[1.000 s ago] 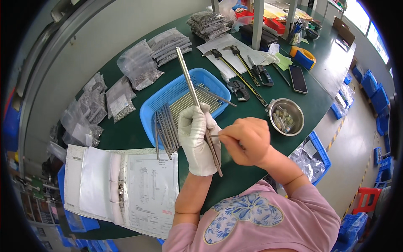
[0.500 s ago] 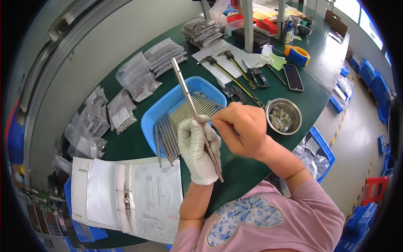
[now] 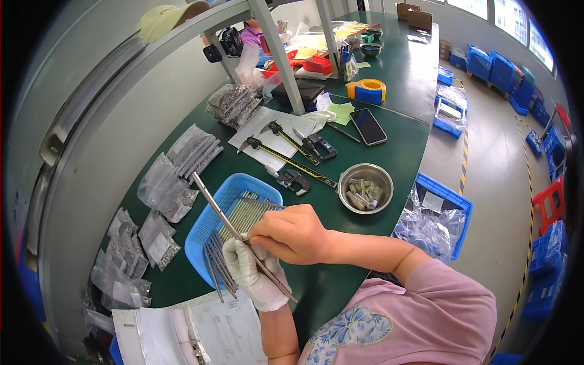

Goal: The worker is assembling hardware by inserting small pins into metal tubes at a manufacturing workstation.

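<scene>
My left hand [image 3: 258, 281], in a white glove, is wrapped round a long slim metal rod [image 3: 211, 201]. The rod slants from upper left to lower right, across the front of a blue plastic basket [image 3: 193, 244]. My bare right hand [image 3: 293, 233] is closed in a pinch against the rod, just above the gloved fingers. Whatever lies between its fingertips is hidden. Inside the basket, thin pale rods [image 3: 248, 214] lie in a row, and darker grey rods [image 3: 220, 267] lean over the near rim.
Right of the basket are calipers [image 3: 291, 159], micrometers [image 3: 292, 180] and a metal bowl [image 3: 390, 180] of small cylindrical pieces. A phone [image 3: 368, 126] lies beyond. Bags of small parts [image 3: 159, 240] line the left side; an open binder [image 3: 228, 328] is nearest. Another person [image 3: 250, 34] is partly visible behind the shelf frame.
The view has turned, so the table's far end and more floor show. Both hands and the rod appear lower and further left in the picture, in much the same hold.
</scene>
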Demonstrator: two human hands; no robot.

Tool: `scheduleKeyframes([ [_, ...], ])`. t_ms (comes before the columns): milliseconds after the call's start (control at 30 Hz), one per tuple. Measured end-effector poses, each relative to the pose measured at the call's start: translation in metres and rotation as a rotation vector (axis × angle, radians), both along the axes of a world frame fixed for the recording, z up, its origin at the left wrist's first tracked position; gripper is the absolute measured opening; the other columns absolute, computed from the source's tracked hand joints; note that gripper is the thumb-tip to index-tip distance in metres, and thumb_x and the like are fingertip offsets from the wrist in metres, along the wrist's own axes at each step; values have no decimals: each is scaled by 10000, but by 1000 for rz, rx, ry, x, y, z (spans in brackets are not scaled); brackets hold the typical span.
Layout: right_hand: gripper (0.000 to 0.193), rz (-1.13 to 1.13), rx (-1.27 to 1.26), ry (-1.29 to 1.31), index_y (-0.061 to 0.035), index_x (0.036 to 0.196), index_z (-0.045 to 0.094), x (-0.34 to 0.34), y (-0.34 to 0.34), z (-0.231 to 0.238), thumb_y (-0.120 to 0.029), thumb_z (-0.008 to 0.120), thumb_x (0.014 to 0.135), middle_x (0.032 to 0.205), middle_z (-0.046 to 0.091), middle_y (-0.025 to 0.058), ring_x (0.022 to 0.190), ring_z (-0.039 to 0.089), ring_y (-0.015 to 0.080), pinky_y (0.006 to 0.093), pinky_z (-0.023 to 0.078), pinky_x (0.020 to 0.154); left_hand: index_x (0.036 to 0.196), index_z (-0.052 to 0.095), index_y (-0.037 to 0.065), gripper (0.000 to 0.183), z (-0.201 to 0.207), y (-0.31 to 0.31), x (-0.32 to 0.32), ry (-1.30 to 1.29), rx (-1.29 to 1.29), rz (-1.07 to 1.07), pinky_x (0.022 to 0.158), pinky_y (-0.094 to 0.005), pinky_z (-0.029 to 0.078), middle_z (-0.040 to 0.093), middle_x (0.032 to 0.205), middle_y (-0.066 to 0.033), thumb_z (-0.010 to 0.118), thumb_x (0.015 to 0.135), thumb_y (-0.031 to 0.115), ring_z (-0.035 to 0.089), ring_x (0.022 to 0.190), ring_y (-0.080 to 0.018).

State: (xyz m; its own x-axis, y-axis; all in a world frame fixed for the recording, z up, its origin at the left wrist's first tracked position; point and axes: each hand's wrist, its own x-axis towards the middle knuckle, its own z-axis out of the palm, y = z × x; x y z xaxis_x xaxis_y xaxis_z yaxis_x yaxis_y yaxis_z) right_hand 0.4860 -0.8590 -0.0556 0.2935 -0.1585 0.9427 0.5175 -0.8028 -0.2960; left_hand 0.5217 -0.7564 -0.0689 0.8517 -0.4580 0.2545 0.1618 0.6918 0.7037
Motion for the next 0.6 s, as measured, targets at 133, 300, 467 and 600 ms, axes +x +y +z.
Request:
scheduleKeyframes([
  [133,113,1,15,18,-64,784,563,-1,-1,-2,-66,633,694,599,524,31,454,508,188,270,390,404,889,472,76,115,0,0,2,1,-46,-138,386,-139,301,437,616,2,441,895,187,379,466,-33],
  [300,111,18,3,8,-62,779,564,1,-3,-6,-56,627,688,595,520,31,449,504,191,277,388,405,893,481,68,150,-2,-3,0,49,-49,-132,362,-141,272,427,585,7,427,901,207,358,434,-32],
  [467,145,-24,11,-63,-38,789,554,-16,-13,7,11,608,663,563,510,59,417,477,180,272,357,384,897,483,75,108,2,2,-1,94,-32,-46,378,-160,300,493,752,-29,456,889,180,391,498,-46],
  [600,111,-18,12,-35,-5,818,546,-13,-18,20,21,569,713,556,498,60,415,444,153,247,334,386,882,470,54,137,6,1,-4,-1,-10,-174,382,-174,287,465,658,-34,465,887,191,363,461,-61],
])
